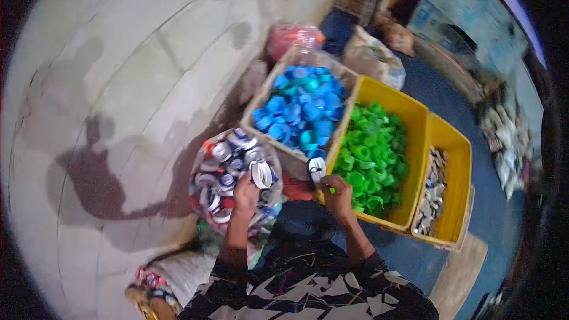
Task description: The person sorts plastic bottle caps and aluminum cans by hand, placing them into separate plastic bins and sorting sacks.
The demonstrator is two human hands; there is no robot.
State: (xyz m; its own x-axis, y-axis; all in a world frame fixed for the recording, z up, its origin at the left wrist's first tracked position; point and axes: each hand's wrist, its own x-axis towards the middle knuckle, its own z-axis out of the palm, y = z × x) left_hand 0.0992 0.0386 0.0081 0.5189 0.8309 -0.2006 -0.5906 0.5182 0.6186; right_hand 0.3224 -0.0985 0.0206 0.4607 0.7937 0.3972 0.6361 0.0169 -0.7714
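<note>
My left hand (245,197) is closed on a white plastic ring (261,175), a short round collar with an open middle. It hovers above a round container heaped with white, silver and dark caps (227,181). To the right, the fingers of my right hand (338,197) are pinched at the lower edge of a white lid (316,168) with dark marks on it. That lid is in front of the bin of blue caps (296,109). Beside my right hand are bright green caps (374,163) in a yellow crate (393,90).
A second yellow crate (466,163) holds small pale pieces (431,195). Sacks (374,56) and a red plastic bag (290,40) stand behind the bins. A pale wall (118,95) rises at left. Another filled sack (186,269) lies at lower left.
</note>
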